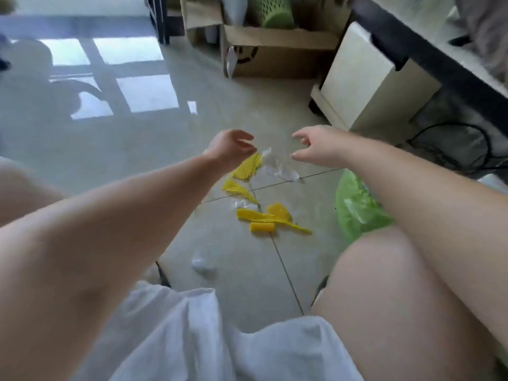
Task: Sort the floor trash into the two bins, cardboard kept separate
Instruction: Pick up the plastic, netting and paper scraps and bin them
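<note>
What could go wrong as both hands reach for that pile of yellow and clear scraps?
1. The clear plastic wrap touches the yellow corrugated piece; one grab by the left hand or right hand may mix materials.
2. A clear scrap near the knees is faint against the floor and easily missed.

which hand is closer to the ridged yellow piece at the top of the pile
Left. The left hand hovers right at the ridged yellow piece; the right hand is off to its right, open.

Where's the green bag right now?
In the head view the green bag sits on the floor at right, partly hidden under the right forearm and beside the right knee, just right of the yellow corrugated scraps.
</note>
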